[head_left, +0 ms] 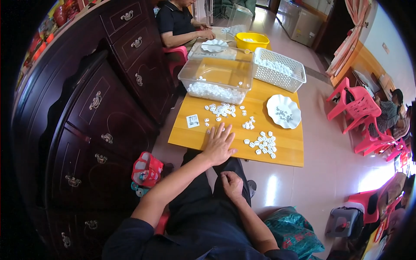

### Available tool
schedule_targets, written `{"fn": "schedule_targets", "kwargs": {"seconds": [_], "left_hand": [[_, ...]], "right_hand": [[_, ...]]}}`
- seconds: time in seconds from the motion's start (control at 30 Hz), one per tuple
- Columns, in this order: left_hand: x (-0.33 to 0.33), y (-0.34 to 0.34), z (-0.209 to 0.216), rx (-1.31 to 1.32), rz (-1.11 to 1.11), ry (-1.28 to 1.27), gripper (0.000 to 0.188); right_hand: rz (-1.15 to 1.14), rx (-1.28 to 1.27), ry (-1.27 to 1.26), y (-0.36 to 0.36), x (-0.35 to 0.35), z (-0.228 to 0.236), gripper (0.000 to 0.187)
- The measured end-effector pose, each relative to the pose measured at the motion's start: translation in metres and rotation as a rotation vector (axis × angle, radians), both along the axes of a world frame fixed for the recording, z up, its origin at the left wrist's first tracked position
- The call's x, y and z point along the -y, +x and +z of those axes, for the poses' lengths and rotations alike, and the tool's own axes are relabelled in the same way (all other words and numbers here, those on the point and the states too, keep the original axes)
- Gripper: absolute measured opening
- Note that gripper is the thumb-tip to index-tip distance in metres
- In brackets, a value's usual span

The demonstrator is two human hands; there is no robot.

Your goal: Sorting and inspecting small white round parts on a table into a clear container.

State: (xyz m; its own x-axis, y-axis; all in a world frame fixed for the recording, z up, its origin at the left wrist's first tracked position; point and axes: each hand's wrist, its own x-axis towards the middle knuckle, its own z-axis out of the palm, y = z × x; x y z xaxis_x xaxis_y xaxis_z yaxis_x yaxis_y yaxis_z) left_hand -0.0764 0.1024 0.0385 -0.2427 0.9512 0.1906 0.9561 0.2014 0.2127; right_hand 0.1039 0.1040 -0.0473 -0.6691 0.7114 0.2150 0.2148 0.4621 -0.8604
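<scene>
My left hand (218, 148) lies palm down with spread fingers at the near edge of the wooden table (208, 138). Its fingertips reach small white plastic pieces; whether one is under them I cannot tell. Closed and curled, my right hand (232, 185) rests on my lap below the table edge, with nothing visible in it. Beyond my left fingers is a loose pile of white pieces (223, 109), with a smaller group (248, 124) to its right. Another cluster of white pieces (265, 144) lies near the right corner. A square white card (193, 121) sits left of the pile.
A clear bin (184, 74) of white parts stands behind the pile, beside a white perforated basket (299, 82). A scalloped white plate (277, 104) holds small grey bits. Farther off are a yellow basin (252, 42) and a seated person (175, 24). Dark cabinets (102, 130) line the left.
</scene>
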Motion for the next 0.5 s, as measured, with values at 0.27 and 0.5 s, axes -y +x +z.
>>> {"fn": "schedule_targets", "kwargs": {"seconds": [0.27, 0.5], "left_hand": [[0.043, 0.023, -0.012, -0.013, -0.018, 0.201, 0.06], [0.06, -0.002, -0.031, -0.082, -0.123, 0.475, 0.025]], "right_hand": [[-0.012, 0.031, -0.098, 0.0, -0.004, -0.004, 0.016], [-0.029, 0.03, -0.287, -0.005, -0.007, 0.017, 0.017]]}}
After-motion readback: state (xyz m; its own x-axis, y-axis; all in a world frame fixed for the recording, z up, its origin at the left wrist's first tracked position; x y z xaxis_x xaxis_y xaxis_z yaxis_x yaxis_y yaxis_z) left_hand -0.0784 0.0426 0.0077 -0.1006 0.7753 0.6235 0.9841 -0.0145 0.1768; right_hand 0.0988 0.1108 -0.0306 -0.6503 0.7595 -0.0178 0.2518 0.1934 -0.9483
